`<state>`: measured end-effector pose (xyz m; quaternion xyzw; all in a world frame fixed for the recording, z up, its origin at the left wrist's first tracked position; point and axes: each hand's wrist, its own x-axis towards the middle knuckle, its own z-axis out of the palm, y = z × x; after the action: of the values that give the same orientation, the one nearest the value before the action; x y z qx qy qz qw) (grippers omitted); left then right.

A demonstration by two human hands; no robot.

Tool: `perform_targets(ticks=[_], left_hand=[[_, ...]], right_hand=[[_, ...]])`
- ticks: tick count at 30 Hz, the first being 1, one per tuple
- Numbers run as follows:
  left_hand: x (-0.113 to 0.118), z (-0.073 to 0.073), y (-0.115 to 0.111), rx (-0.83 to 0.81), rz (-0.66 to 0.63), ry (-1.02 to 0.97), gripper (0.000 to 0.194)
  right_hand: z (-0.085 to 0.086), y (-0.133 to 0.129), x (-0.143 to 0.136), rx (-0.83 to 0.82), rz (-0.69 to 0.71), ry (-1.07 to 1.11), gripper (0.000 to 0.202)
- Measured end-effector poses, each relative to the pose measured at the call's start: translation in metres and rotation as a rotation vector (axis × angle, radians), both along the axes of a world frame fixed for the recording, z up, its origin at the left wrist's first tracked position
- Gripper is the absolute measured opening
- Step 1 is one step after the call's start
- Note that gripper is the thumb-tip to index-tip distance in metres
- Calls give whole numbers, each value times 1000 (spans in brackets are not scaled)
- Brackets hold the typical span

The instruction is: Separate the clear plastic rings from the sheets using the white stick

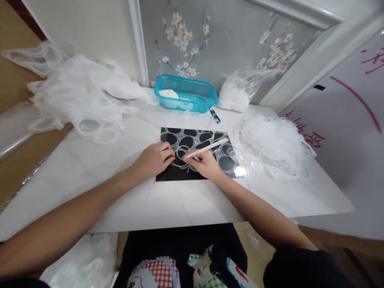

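A black mat [168, 174] lies on the white table [186, 204], covered by a clear plastic sheet [207, 140] with ring-shaped outlines. My left hand [153, 160] presses down on the sheet near the mat's left side, fingers curled on the plastic. My right hand [205, 164] holds a thin white stick tool [207, 148] like a pen, its tip touching the sheet close to the left fingers.
A turquoise basket [186, 94] stands at the back with white pieces inside. Heaps of clear plastic scraps lie at back left [81, 96] and right [270, 140]. A plastic bag [237, 94] and a blue pen [215, 115] sit near the basket. A whiteboard [345, 120] leans at right.
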<state>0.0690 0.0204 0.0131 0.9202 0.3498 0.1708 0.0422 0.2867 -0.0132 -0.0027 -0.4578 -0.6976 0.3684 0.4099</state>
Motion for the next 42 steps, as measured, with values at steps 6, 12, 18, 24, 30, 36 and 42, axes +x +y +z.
perform_targets(ticks=[6,12,18,24,30,36,42], left_hand=[[-1,11,-14,110,-128,75,27],[0,11,-20,198,-247,186,29],[2,10,-21,182,-263,231,23],[4,10,-22,99,-207,212,24],[7,12,-21,-294,-24,4,10],[6,9,-22,-135,-56,32,12],[8,10,-34,89,-143,270,27]], right_hand=[[1,-1,2,-44,135,-10,10],[-3,0,2,-8,135,-51,8],[-5,0,3,7,136,-24,8],[-3,-1,3,4,135,-33,6],[-5,-1,3,31,117,-80,5],[-4,-2,3,59,92,-103,6],[-5,-3,2,69,76,-121,9]])
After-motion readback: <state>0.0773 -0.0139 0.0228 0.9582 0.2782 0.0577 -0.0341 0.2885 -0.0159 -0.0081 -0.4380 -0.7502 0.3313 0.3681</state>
